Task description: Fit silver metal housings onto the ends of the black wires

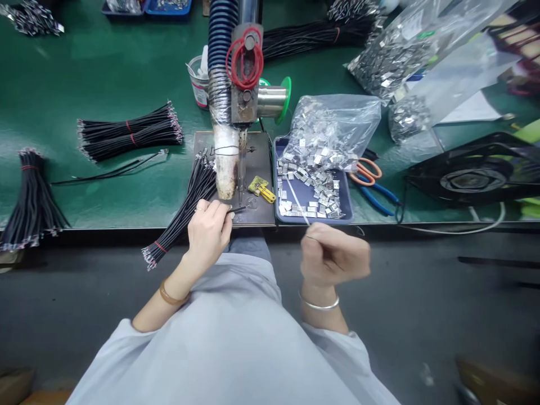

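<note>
From my remote seat I see the left hand (208, 228) resting on the near edge of the metal plate (257, 163), its fingers closed in a pinch on a single black wire (238, 210). The wire sticks out to the right of the fingertips, and its end lies just near of the soldering tip (241, 169) that hangs over the plate. A bundle of black wires (185, 211) runs under this hand and slants off the near left of the bench.

The right hand (333, 256) is curled into a fist just off the near edge of the bench, gripping a thin pale rod (297, 202). The rod slants far and left from the fist, over the near rim of the blue tray (346, 209). Its tip lies among the small metal clips (312, 185) heaped there. A small yellow piece (261, 188) sits on the plate between the two hands, just left of the tray.
</note>
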The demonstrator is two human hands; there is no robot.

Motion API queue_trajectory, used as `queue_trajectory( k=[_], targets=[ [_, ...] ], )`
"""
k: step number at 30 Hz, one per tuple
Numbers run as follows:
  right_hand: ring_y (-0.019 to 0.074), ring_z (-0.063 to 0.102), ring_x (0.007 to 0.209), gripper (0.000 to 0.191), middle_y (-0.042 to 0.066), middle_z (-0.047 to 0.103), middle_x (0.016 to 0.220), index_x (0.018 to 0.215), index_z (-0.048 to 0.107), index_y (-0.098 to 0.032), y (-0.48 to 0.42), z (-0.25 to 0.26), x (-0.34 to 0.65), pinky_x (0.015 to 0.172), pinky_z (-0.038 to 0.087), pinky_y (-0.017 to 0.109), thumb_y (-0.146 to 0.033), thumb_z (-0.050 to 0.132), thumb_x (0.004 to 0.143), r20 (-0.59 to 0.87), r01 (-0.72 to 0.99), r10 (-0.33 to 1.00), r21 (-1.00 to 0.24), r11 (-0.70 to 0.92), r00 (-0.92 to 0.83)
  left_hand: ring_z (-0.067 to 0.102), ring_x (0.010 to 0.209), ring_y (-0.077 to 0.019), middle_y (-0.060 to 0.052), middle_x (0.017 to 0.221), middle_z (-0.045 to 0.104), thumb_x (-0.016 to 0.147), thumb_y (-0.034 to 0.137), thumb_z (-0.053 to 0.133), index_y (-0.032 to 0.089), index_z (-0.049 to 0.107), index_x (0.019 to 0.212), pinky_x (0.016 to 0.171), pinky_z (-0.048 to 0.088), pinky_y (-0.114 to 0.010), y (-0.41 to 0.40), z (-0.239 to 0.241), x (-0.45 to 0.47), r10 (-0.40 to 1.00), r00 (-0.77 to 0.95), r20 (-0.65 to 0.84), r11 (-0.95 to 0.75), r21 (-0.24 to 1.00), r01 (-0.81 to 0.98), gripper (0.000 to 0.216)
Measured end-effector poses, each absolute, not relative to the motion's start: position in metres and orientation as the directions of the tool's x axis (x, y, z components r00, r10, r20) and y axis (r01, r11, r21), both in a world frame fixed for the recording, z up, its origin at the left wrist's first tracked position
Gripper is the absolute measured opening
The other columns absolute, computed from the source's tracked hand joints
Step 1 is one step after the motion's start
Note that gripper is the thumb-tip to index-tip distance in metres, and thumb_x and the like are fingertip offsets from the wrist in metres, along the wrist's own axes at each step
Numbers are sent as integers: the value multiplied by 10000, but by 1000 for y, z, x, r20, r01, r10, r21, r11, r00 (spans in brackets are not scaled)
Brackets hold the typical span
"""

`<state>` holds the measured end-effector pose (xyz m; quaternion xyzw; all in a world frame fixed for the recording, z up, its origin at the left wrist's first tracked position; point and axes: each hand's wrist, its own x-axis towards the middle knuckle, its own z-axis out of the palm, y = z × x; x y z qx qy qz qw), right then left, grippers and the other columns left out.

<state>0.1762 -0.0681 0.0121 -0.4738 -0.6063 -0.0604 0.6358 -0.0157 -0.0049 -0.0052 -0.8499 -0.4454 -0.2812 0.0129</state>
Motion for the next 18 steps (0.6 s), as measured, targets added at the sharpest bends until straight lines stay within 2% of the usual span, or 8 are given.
queue_trajectory(
  k=[1,3,6,9,13,16,18],
  targets=[
    [73,391,372,44,-91,549,577,930,619,-255,-69,18,181,391,351,237,-232,622,967,840,705,485,-496,506,243,516,759,-235,-55,765,669,976,186,572,184,665,845,712,423,-335,-6,-4,-16,745,455,488,-616,240,750,161],
    [81,391,380,53,-95,544,573,970,606,-256,-67,26,195,428,359,246,-204,604,963,770,799,595,-499,335,231,500,739,-232,-44,715,649,977,218,573,196,664,805,694,407,-338,-7,-2,-16,732,487,477,-650,273,709,196],
    [146,614,544,26,-36,653,654,971,588,-244,-51,24,224,550,443,272,-235,566,962,542,871,802,-488,55,252,486,709,-220,-29,641,615,959,201,572,202,660,737,666,395,-333,-6,-1,-16,698,546,463,-708,332,623,239],
    [195,651,639,103,8,686,702,817,548,-246,-24,9,255,610,441,304,-265,620,889,399,904,877,-419,-84,267,521,735,-219,-33,649,641,953,193,574,195,685,752,683,428,-333,-2,-5,-17,683,583,439,-730,401,553,229],
    [235,660,828,168,57,739,866,695,483,-253,-1,-4,277,725,478,346,-143,588,768,332,924,934,-382,3,134,596,732,-196,-41,705,706,966,192,562,190,704,794,707,491,-314,-2,-11,-19,701,572,426,-702,553,449,223],
    [205,622,742,164,49,710,859,685,482,-250,-1,-3,278,675,463,331,-148,587,761,263,906,963,-419,55,63,600,598,-138,-16,709,721,971,186,570,178,700,846,618,481,-249,-6,-17,-18,747,517,419,-636,676,372,181],
    [189,598,683,131,36,666,816,717,515,-248,-6,-1,274,627,436,316,-194,603,798,243,912,969,-408,53,52,612,562,-125,-7,706,719,959,163,568,177,698,872,590,472,-230,-9,-20,-16,769,498,400,-609,694,384,156]
  ],
)
